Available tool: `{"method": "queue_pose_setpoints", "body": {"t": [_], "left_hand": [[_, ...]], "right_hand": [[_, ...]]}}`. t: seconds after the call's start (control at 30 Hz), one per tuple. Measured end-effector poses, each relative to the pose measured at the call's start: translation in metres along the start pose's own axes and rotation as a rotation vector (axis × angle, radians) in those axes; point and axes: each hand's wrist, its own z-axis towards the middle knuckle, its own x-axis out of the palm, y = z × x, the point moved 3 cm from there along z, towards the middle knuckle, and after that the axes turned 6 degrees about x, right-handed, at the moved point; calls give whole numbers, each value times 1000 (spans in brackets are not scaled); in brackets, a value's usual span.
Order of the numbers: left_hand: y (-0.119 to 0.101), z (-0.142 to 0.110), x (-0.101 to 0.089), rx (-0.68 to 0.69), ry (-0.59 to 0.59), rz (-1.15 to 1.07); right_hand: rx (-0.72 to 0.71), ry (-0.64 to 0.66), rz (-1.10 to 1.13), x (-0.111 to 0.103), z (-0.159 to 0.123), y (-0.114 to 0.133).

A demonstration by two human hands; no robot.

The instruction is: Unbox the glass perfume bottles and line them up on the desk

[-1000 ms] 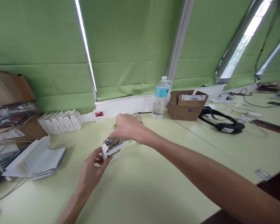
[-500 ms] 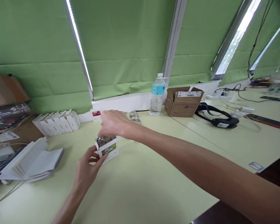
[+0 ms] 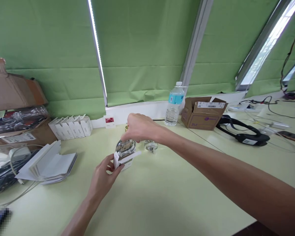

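My left hand (image 3: 105,175) grips a small white box (image 3: 126,165) low on its side, thumb in front and fingers behind. The box is open at the top, with a flap sticking out to the right. Rising from its opening is a round, clear glass object (image 3: 125,148) with brownish patterning showing through. My right hand (image 3: 140,127) is closed on it from above, hiding its upper part. A small gold piece (image 3: 127,128) shows beside the fingers; whether it belongs to the glass object I cannot tell. Right of the box, another clear glass object (image 3: 151,146) rests on the table.
Several white boxes (image 3: 71,127) stand in a row at the back left, near folded white papers (image 3: 49,164) and stacked cartons. Behind my right arm are a water bottle (image 3: 174,105), a brown carton (image 3: 204,114) and a black headset (image 3: 245,132). A red-pictured card (image 3: 109,122) leans by the wall.
The round glass object has come up out of the white box in my right hand, showing more of itself. My left hand still holds the box. The view has shifted left.
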Motion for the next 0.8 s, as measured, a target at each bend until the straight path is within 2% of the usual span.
{"method": "queue_pose_setpoints", "body": {"t": [0.13, 0.8], "left_hand": [[-2, 1, -2, -5, 0, -11], [3, 5, -1, -12, 51, -188]], "right_hand": [[-125, -15, 55, -4, 1, 0], [-82, -47, 28, -15, -2, 3]]}}
